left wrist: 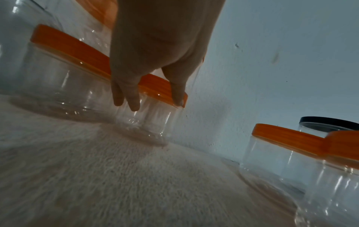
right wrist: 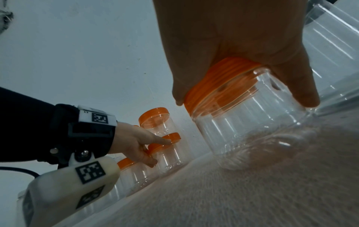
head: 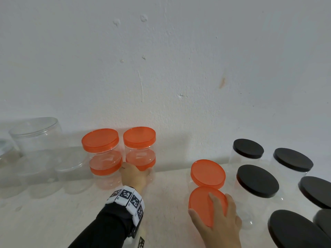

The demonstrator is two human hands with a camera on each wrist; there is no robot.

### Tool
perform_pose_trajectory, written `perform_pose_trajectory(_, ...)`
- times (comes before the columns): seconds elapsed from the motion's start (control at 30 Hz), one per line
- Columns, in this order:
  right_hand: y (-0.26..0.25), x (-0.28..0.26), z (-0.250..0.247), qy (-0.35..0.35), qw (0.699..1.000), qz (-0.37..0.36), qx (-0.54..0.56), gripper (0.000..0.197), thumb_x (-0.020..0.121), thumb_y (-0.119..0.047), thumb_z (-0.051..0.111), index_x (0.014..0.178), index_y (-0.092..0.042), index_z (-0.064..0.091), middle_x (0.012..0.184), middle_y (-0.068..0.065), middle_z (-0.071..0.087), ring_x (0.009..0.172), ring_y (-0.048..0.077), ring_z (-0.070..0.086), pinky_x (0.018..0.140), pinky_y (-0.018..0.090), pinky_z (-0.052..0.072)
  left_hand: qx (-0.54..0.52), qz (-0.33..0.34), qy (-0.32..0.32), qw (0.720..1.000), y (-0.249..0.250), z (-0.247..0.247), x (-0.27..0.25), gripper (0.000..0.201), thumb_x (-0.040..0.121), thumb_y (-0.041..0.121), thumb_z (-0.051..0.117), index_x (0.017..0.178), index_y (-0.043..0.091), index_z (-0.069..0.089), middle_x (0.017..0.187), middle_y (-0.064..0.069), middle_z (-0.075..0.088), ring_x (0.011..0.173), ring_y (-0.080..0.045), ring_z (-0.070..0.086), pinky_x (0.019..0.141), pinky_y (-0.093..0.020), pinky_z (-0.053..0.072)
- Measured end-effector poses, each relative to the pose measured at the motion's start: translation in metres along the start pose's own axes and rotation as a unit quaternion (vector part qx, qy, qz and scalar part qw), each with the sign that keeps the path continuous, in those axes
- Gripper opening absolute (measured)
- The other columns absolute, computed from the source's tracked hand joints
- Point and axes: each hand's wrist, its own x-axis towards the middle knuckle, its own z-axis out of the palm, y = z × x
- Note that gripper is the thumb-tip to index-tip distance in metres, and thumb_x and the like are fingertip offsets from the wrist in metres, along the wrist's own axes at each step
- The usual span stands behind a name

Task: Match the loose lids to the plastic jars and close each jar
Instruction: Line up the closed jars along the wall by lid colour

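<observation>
Two stacks of clear jars with orange lids stand against the wall; the left stack (head: 103,158) touches the right stack (head: 139,149). My left hand (head: 136,176) grips the right stack's lower jar at its orange lid (left wrist: 159,87), thumb on one side and fingers on the other. Nearer me, my right hand (head: 213,208) covers the orange lid (head: 200,203) of a clear jar (right wrist: 252,130) standing on the surface, with thumb and fingers curled down over the rim. Another orange-lidded jar (head: 207,172) stands just behind it.
Several clear jars with black lids (head: 258,179) crowd the right side. Lidless clear jars (head: 35,135) stand at the far left. Everything stands on a white textured surface (head: 71,221) that meets a white wall (head: 179,68).
</observation>
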Motion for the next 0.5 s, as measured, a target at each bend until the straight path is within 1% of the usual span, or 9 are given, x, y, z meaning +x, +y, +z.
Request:
perform_pose_trajectory(0.1, 0.001, 0.0, 0.001, -0.009, 1.0, 0.003, 0.012, 0.079, 0.084, -0.071, 0.047, 0.147, -0.038, 0.011, 0.157, 0.003, -0.007, 0.141, 0.03, 0.016, 0.112, 0.031, 0.024, -0.005, -0.006, 0.007, 1.0, 0.0, 0.0, 0.0, 0.092, 0.075, 0.028, 0.08, 0.138, -0.009, 0.025, 0.139, -0.025, 0.038, 0.125, -0.039, 0.043, 0.098, -0.04, 0.039)
perform_pose_trajectory(0.23, 0.004, 0.0, 0.002, -0.004, 1.0, -0.001, 0.023, 0.079, 0.083, -0.07, 0.049, 0.147, -0.038, 0.014, 0.157, 0.003, -0.006, 0.141, 0.03, 0.016, 0.112, 0.032, 0.023, 0.002, -0.015, 0.015, 1.0, 0.0, -0.003, -0.003, 0.087, 0.077, 0.027, 0.078, 0.138, -0.007, 0.027, 0.139, -0.024, 0.038, 0.125, -0.039, 0.043, 0.098, -0.042, 0.04)
perform_pose_trajectory(0.33, 0.004, -0.002, 0.003, -0.008, 0.999, 0.001, 0.047, 0.083, 0.079, -0.068, 0.056, 0.147, -0.038, 0.018, 0.157, 0.002, -0.005, 0.14, 0.032, 0.015, 0.111, 0.035, 0.026, 0.01, -0.016, 0.017, 1.0, 0.0, -0.006, -0.004, 0.082, 0.079, 0.026, 0.077, 0.135, -0.008, 0.029, 0.137, -0.025, 0.039, 0.123, -0.039, 0.045, 0.095, -0.042, 0.041)
perform_pose_trajectory(0.4, 0.005, -0.003, 0.003, -0.011, 0.998, 0.003, 0.062, 0.089, 0.076, -0.064, 0.066, 0.146, -0.038, 0.018, 0.157, 0.002, -0.007, 0.14, 0.033, 0.014, 0.111, 0.036, 0.027, 0.013, -0.015, 0.013, 1.0, 0.0, -0.008, -0.005, 0.078, 0.08, 0.025, 0.076, 0.134, -0.008, 0.03, 0.136, -0.025, 0.039, 0.121, -0.038, 0.046, 0.094, -0.041, 0.041)
perform_pose_trajectory(0.47, 0.004, -0.003, -0.001, -0.03, 0.998, 0.006, 0.063, 0.092, 0.077, -0.054, 0.07, 0.147, -0.038, 0.014, 0.156, 0.002, -0.01, 0.141, 0.033, 0.012, 0.111, 0.035, 0.027, 0.014, -0.012, 0.009, 1.0, -0.001, -0.01, -0.005, 0.078, 0.08, 0.026, 0.076, 0.133, -0.008, 0.03, 0.135, -0.025, 0.04, 0.121, -0.037, 0.046, 0.093, -0.041, 0.041)
perform_pose_trajectory(0.5, 0.003, -0.005, -0.005, -0.04, 0.997, 0.009, 0.064, 0.091, 0.077, -0.049, 0.071, 0.147, -0.037, 0.013, 0.155, 0.002, -0.01, 0.141, 0.033, 0.012, 0.111, 0.035, 0.028, 0.014, -0.011, 0.007, 1.0, -0.001, -0.011, -0.005, 0.079, 0.079, 0.026, 0.077, 0.134, -0.008, 0.03, 0.136, -0.024, 0.039, 0.121, -0.037, 0.045, 0.094, -0.041, 0.041)
